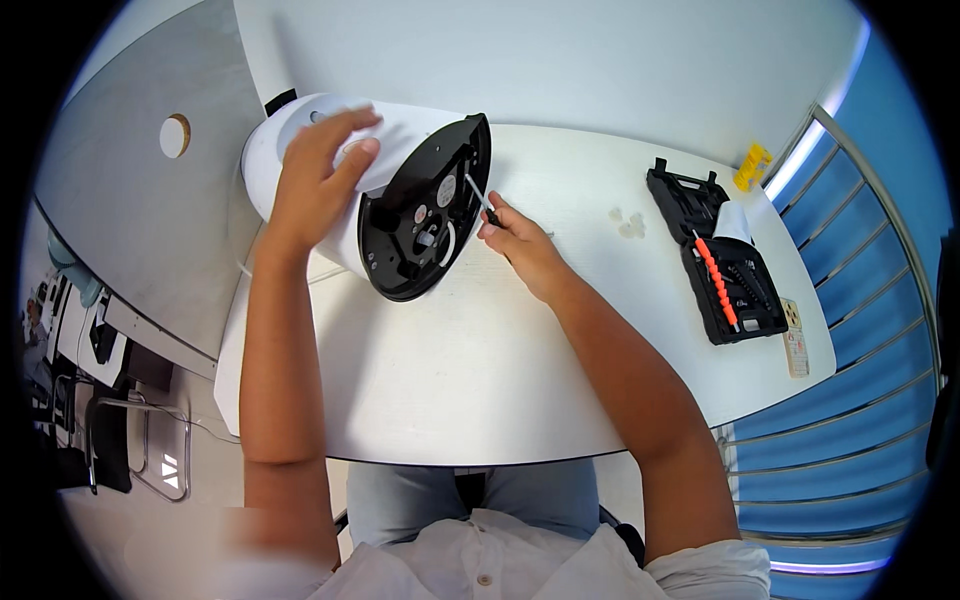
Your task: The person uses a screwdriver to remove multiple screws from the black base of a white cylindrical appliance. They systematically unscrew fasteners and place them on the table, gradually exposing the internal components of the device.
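The white appliance [265, 165] lies on its side on the surface [470, 380], its black base [405, 215] facing rightward. The right hand [527, 248] pinches a screwdriver [481, 197] in a narrow grip; the left hand [312, 185] is loosely spread, seemingly empty. Unsteadied, the rounded body could roll, making the tip slip.

On the table [440, 385], the appliance [395, 200] lies left and the toolcase [695, 208] right. The left hand [320, 180] is at the appliance; the right hand [522, 248], with the screwdriver [491, 214], is right of it. The wall [560, 60] stands behind, the railing [900, 230] right.
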The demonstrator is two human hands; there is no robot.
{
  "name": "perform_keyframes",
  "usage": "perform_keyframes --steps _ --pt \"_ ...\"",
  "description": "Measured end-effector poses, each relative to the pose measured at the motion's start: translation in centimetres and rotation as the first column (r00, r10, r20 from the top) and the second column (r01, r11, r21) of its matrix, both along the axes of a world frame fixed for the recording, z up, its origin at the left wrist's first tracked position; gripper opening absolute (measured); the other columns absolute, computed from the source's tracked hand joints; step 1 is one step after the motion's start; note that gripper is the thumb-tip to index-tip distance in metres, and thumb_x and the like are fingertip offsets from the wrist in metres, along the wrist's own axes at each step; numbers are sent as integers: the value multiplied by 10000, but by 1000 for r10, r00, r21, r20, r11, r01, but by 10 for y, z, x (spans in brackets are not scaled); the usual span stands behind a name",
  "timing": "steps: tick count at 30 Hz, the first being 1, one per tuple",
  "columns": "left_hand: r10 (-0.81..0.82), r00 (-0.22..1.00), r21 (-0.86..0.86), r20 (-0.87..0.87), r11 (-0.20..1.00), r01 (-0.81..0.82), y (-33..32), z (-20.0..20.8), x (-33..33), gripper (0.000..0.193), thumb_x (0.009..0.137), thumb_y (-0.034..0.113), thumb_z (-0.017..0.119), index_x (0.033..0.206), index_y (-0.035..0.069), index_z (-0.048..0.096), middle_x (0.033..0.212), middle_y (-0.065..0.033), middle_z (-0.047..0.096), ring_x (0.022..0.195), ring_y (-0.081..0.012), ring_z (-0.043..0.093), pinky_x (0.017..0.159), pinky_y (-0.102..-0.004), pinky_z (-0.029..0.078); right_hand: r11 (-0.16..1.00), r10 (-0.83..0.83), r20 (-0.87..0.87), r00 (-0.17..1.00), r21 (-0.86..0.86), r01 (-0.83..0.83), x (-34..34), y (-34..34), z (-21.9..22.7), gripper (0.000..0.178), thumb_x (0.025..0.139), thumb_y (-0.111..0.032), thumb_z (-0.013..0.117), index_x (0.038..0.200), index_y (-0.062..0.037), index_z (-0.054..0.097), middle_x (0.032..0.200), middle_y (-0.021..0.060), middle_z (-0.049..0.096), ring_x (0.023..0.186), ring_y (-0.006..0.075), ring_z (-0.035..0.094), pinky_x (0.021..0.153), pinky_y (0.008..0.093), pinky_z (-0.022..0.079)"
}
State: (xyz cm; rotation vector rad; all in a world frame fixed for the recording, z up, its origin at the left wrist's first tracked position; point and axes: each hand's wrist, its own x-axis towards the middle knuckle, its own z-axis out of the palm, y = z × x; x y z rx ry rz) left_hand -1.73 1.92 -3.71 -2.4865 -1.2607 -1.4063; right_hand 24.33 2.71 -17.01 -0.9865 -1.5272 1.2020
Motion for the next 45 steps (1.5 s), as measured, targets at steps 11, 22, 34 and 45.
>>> perform_keyframes --steps 11,22,34,45 --pt "263 907 -330 328 932 -151 -88 -129 29 1083 825 364 680 1473 -48 -84 1532 -283 -144 1443 -390 -111 1159 -457 15 991 -6 -254 967 -133 -28 8 1 3 515 981 -241 504 1403 21 372 1287 114 496 1210 166 468 1052 357 402" --pt "314 911 -297 267 926 -233 -71 -126 49 987 785 83 595 1455 -82 -111 1528 -285 -173 1443 -395 -135 1161 -428 -9 994 40 -30 999 -102 -43 4 2 2 390 978 -235 506 1312 -35 487 1299 56 496 1174 142 479 1037 313 368" --pt "81 990 200 114 974 -103 -42 -70 25 808 689 -118 389 1474 33 274 1522 -183 283 1423 -390 214 1180 -428 135 932 -226 -15 974 288 221 10 7 1 298 960 -178 515 1142 55 548 1566 144 215 1365 225 344 1092 339 283" --pt "-76 995 12 57 997 76 3 -28 28 693 754 -85 365 1406 138 445 1478 -91 400 1413 -352 266 1167 -413 207 974 -204 -103 974 82 212 11 5 2 309 970 -190 511 1222 -16 552 1040 15 576 915 92 471 835 227 383"
